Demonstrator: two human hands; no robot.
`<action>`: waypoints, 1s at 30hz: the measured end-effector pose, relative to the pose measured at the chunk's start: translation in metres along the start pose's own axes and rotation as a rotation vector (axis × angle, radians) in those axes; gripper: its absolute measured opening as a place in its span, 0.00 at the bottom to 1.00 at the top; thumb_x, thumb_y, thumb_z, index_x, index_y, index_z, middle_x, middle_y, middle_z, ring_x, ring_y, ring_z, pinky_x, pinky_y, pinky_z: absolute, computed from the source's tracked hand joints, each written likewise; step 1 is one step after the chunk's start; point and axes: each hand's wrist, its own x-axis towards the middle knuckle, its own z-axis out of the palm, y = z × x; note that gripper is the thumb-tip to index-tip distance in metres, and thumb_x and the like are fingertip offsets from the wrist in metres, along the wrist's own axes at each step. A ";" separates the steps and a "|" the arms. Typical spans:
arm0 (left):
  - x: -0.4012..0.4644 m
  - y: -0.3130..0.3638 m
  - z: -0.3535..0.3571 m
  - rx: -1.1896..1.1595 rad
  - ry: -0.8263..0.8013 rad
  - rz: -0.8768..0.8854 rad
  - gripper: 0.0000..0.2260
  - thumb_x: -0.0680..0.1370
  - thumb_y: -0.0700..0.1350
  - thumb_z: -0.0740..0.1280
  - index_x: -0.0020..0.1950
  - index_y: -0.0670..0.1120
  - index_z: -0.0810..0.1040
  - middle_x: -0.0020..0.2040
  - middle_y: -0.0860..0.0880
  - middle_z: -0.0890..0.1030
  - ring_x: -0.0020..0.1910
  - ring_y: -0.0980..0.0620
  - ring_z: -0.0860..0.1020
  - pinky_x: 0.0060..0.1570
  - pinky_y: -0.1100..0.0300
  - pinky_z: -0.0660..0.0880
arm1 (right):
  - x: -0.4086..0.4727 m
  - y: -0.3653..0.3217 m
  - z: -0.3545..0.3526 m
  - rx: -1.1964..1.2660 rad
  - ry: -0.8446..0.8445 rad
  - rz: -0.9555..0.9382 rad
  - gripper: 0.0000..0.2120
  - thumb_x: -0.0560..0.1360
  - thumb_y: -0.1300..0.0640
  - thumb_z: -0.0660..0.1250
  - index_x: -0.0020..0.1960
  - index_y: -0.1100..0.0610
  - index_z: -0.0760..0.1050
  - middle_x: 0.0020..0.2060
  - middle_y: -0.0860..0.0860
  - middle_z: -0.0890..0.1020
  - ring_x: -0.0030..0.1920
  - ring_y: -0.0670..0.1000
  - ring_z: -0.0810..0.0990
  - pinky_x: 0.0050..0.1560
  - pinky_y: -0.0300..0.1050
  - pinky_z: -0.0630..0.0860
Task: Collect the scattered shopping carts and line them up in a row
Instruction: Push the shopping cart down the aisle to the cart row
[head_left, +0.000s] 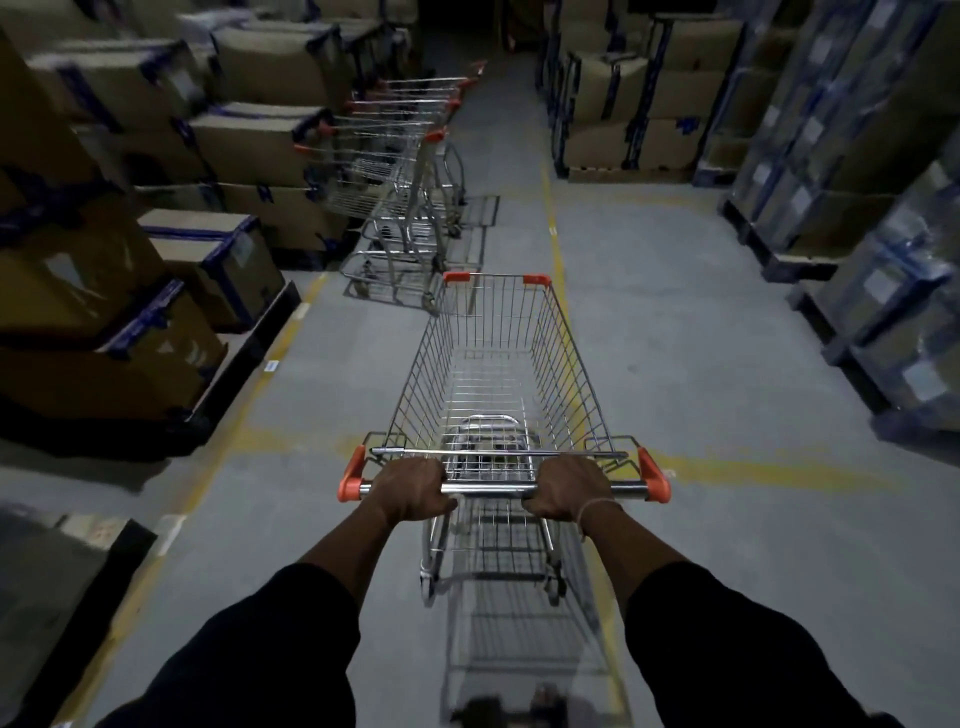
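Note:
An empty wire shopping cart with orange corner caps stands straight ahead of me in a dim warehouse aisle. Its metal handle bar runs across the middle of the view. My left hand is wrapped around the bar's left part and my right hand around its right part. Ahead and to the left, a row of several nested carts with orange handles stands along the stacked boxes. The front of my cart is close to the nearest cart of that row.
Stacks of cardboard boxes on pallets line the left side. Wrapped pallet loads line the right. Yellow floor lines mark the grey concrete aisle, which runs on into darkness between the stacks.

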 end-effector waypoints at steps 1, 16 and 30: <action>0.016 -0.003 -0.004 -0.008 -0.006 -0.015 0.19 0.72 0.63 0.64 0.49 0.50 0.81 0.45 0.47 0.84 0.45 0.47 0.82 0.42 0.57 0.74 | 0.018 0.006 -0.008 -0.003 -0.015 -0.016 0.25 0.70 0.37 0.69 0.55 0.56 0.82 0.55 0.55 0.85 0.57 0.59 0.82 0.56 0.49 0.77; 0.219 -0.088 -0.061 -0.078 0.020 -0.158 0.21 0.70 0.63 0.62 0.44 0.48 0.81 0.43 0.46 0.84 0.45 0.45 0.82 0.42 0.56 0.73 | 0.271 0.029 -0.103 -0.075 0.014 -0.240 0.24 0.69 0.36 0.69 0.49 0.56 0.83 0.49 0.56 0.85 0.51 0.60 0.84 0.50 0.49 0.78; 0.411 -0.260 -0.121 -0.047 0.032 -0.199 0.29 0.66 0.70 0.54 0.45 0.48 0.81 0.44 0.46 0.84 0.46 0.45 0.82 0.45 0.54 0.75 | 0.529 -0.033 -0.190 -0.139 0.013 -0.298 0.28 0.71 0.33 0.66 0.53 0.56 0.83 0.53 0.56 0.85 0.55 0.59 0.83 0.53 0.49 0.77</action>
